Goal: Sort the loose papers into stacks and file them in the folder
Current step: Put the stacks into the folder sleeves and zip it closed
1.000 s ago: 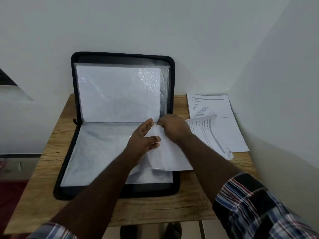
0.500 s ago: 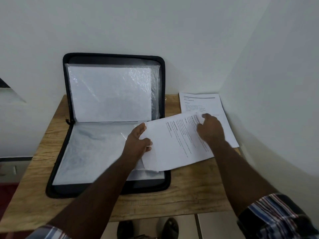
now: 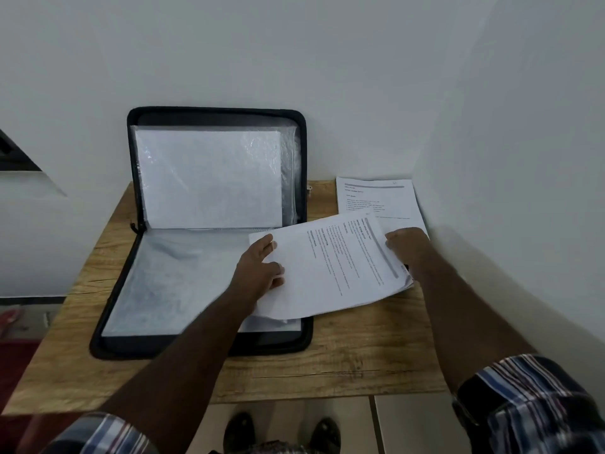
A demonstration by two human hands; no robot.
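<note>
A printed sheet (image 3: pixel 330 267) lies tilted at the centre right of the frame, its text running sideways, with more sheets under it whose edges show at its lower and right sides. Its left part overlaps the lower right corner of the folder (image 3: pixel 209 231); its right part is over the table (image 3: pixel 360 352).

The left hand (image 3: pixel 258 267) holds the sheet's left edge: the thumb lies on top of the paper, and the fingers stretch along and under that edge, close together. The right hand (image 3: pixel 406 245) is at the sheet's right edge, fingers curled onto the paper's border; whether the thumb is beneath the paper cannot be told.

The folder is black, zip-edged and open. Its upper half stands against the wall (image 3: pixel 294 60) at the upper middle of the frame, and its lower half lies flat on the table at the centre left. Both halves show clear plastic sleeves; the upright sleeve holds a white page (image 3: pixel 209 178).

A second stack (image 3: pixel 376 198) of printed papers lies flat at the right of the frame, in the table's far corner beside the side wall, partly covered by the held sheet and the right hand.

The table is light wood. Plaid sleeves (image 3: pixel 537 404) show at the bottom corners of the frame, and shoes (image 3: pixel 242 430) on a pale floor at the bottom centre.
</note>
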